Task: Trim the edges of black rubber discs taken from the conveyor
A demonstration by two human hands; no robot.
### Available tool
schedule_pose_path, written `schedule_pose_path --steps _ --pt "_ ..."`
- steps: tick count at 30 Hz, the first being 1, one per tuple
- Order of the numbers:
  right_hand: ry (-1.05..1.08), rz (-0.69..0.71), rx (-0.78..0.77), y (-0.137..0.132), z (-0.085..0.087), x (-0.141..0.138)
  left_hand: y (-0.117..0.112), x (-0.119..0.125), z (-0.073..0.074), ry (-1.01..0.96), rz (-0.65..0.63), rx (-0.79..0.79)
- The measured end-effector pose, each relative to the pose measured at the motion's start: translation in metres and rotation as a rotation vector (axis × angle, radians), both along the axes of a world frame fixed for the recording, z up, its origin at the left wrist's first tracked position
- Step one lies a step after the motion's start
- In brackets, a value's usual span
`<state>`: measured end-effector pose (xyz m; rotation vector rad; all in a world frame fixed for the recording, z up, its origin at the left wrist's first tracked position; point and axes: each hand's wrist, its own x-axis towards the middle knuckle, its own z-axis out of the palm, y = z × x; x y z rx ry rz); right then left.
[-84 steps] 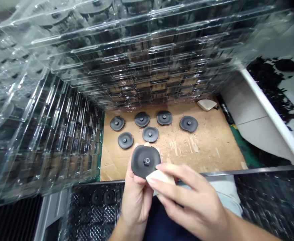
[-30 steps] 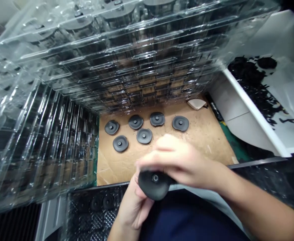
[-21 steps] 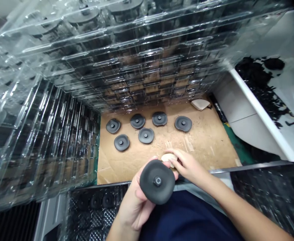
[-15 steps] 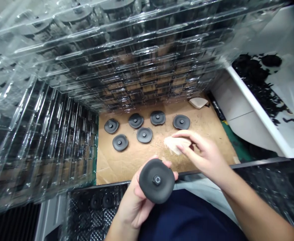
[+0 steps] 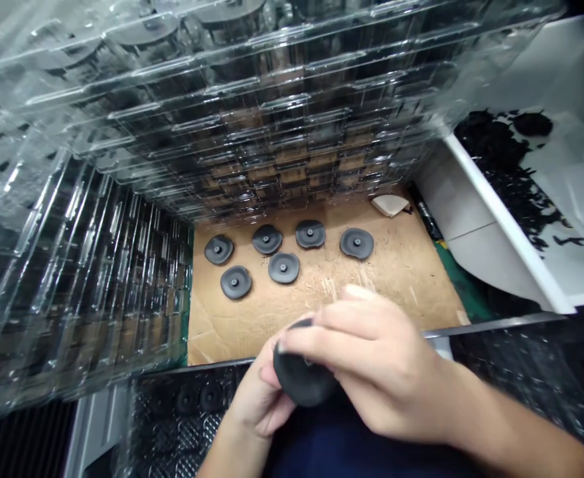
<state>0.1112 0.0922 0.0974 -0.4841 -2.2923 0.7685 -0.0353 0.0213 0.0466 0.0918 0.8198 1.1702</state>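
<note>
In front of my body, my left hand (image 5: 265, 392) is closed around a black rounded-square disc (image 5: 299, 382) with a small hub at its centre. Across the upper part of this disc lies my right hand (image 5: 371, 352), its fingers curled and smeared by motion, covering most of the hub. Only a pale patch of the white cloth (image 5: 358, 293) shows at the top of the right hand; the rest is hidden behind the fingers. Several like discs (image 5: 283, 267) lie hub up on the cardboard (image 5: 322, 305) beyond my hands.
Stacked clear plastic trays (image 5: 282, 106) rise behind the cardboard, and another stack (image 5: 123, 265) stands at its left. A folded white pad (image 5: 390, 205) and a black marker-like object (image 5: 429, 219) lie at the back right. Black scraps (image 5: 506, 166) fill part of a white bin (image 5: 508, 219).
My right hand has moved left and down from above the cardboard onto the disc, taking the white cloth with it. My left hand still holds the disc in nearly the same place.
</note>
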Motion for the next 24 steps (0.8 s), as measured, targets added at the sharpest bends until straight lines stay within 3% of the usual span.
schedule_pose_path --steps 2,4,9,11,14,16,18,21,24 --pt "-0.017 -0.188 0.015 -0.011 -0.001 0.001 0.001 -0.001 -0.001 0.003 0.062 0.068" --pt "0.021 -0.255 -0.05 -0.019 -0.006 0.004 0.003 -0.001 -0.001 0.018 0.126 0.134" --pt "0.166 -0.281 -0.667 -0.01 -0.034 0.013 0.007 0.005 -0.001 0.053 0.247 0.203" --pt "0.208 -0.392 -0.777 -0.003 -0.04 0.014 0.007 0.007 0.001 0.063 0.274 0.201" --pt "0.188 -0.537 -0.584 -0.002 -0.03 0.01 0.006 0.012 0.006 0.074 0.267 0.154" --pt "0.177 -0.487 -0.321 -0.007 -0.017 0.003 0.004 0.013 0.008 0.094 0.255 0.115" --pt "0.174 -0.334 -0.134 -0.014 -0.006 -0.005 0.002 0.013 0.008 0.119 0.248 0.076" --pt "0.075 -0.123 -0.198 -0.016 -0.001 -0.016 0.0 0.01 0.004 0.148 0.285 0.054" --pt "0.034 -0.164 -0.225 -0.01 -0.004 -0.025 0.002 0.011 0.002 0.159 0.279 0.05"
